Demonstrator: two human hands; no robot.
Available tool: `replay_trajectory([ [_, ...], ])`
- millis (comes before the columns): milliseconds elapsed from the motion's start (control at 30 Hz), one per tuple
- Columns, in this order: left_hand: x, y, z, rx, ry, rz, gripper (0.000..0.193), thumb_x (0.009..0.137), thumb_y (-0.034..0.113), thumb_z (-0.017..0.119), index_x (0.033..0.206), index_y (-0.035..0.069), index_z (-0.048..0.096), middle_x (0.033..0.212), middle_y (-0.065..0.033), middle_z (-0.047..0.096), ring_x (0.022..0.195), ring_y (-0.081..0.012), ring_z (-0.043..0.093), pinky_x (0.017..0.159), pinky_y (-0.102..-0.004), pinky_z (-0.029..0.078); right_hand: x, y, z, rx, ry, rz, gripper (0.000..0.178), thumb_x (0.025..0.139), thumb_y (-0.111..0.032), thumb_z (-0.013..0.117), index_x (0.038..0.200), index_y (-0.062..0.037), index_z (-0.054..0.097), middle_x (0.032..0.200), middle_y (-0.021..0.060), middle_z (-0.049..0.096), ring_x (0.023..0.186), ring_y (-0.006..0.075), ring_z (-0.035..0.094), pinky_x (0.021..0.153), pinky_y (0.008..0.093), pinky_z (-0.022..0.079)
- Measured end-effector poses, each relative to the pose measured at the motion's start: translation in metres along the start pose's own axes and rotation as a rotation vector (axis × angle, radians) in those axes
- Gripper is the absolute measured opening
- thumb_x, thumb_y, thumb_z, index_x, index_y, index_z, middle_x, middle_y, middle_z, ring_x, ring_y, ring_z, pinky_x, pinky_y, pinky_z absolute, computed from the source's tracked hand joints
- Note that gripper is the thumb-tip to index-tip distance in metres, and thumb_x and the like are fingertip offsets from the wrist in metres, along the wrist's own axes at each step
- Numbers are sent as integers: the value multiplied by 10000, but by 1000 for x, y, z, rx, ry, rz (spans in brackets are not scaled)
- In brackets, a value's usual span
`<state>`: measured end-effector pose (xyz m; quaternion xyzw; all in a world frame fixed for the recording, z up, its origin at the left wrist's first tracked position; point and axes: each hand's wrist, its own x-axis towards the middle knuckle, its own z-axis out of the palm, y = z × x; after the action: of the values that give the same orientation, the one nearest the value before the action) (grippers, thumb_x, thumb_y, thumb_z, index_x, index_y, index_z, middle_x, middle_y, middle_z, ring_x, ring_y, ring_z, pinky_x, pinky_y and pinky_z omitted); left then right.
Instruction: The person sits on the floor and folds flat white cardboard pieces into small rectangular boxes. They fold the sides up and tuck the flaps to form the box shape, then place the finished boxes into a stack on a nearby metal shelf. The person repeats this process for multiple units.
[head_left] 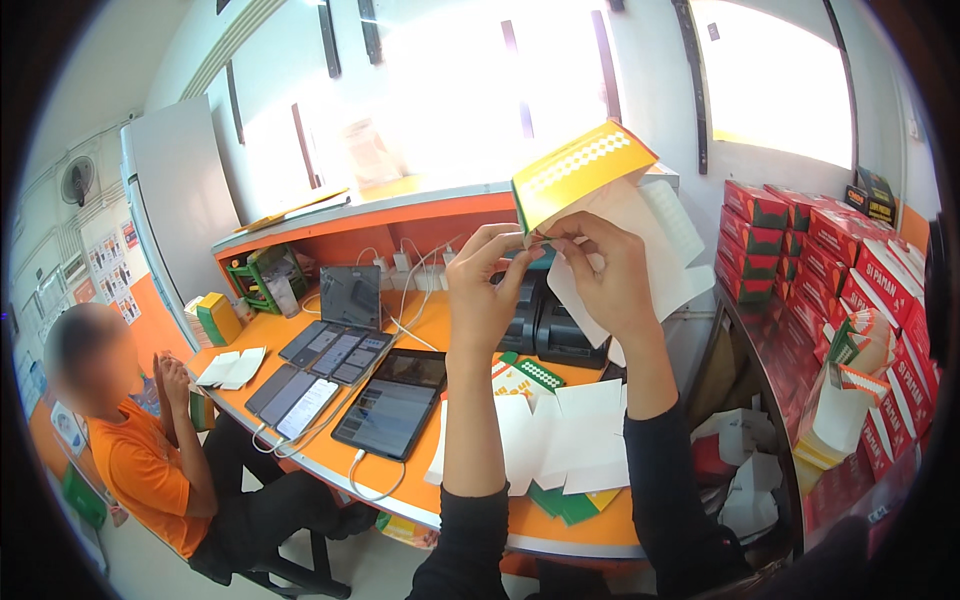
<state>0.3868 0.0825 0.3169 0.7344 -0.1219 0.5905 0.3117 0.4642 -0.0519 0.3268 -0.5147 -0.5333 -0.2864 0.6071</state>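
Observation:
Raised above the table, a partly folded cardboard box (585, 175) shows a yellow outer panel with a row of white shapes and white inner flaps. My left hand (488, 285) pinches its lower left corner between thumb and fingers. Close beside it, my right hand (607, 275) grips the same corner area with curled fingers; the white flaps spread out behind that hand. Unfolded white box blanks (575, 430) lie on the orange table under my forearms, with green and yellow printed pieces partly showing beneath.
Several phones (310, 400) and tablets (390, 400) with white cables lie left of my arms. Black machines (570, 330) stand behind my hands. Red boxes (830, 260) are stacked at right. A person in an orange shirt (150, 470) sits at left, hands raised.

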Motion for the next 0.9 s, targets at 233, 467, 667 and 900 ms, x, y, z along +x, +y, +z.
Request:
replay_trajectory([
  [233, 0, 6, 5, 10, 93, 12, 113, 807, 9, 685, 916, 31, 708, 887, -69, 717, 780, -159, 686, 656, -261, 540, 0, 6, -1, 63, -32, 47, 96, 844, 26, 633, 939, 13, 628, 865, 105, 685, 768, 210, 684, 731, 282, 551],
  [467, -1, 9, 8, -53, 156, -46, 98, 811, 6, 682, 904, 27, 703, 834, -67, 727, 780, -151, 705, 671, -262, 542, -2, 9, -4, 144, -53, 142, 116, 855, 29, 625, 971, 26, 614, 883, 90, 675, 796, 190, 683, 740, 281, 552],
  [667, 0, 8, 5, -49, 136, -31, 99, 809, 0, 680, 898, 34, 707, 840, -63, 728, 786, -151, 704, 677, -262, 543, -1, 3, 2, 149, 3, 62, 237, 858, 61, 596, 1084, 11, 547, 931, 102, 660, 817, 194, 680, 729, 279, 559],
  [900, 0, 9, -8, -17, 59, -49, 105, 796, -13, 674, 882, 29, 717, 848, -69, 725, 762, -156, 692, 675, -262, 539, -2, -1, 5, 174, -32, 117, 217, 855, 76, 592, 1057, 4, 555, 919, 96, 657, 829, 181, 672, 685, 270, 559],
])
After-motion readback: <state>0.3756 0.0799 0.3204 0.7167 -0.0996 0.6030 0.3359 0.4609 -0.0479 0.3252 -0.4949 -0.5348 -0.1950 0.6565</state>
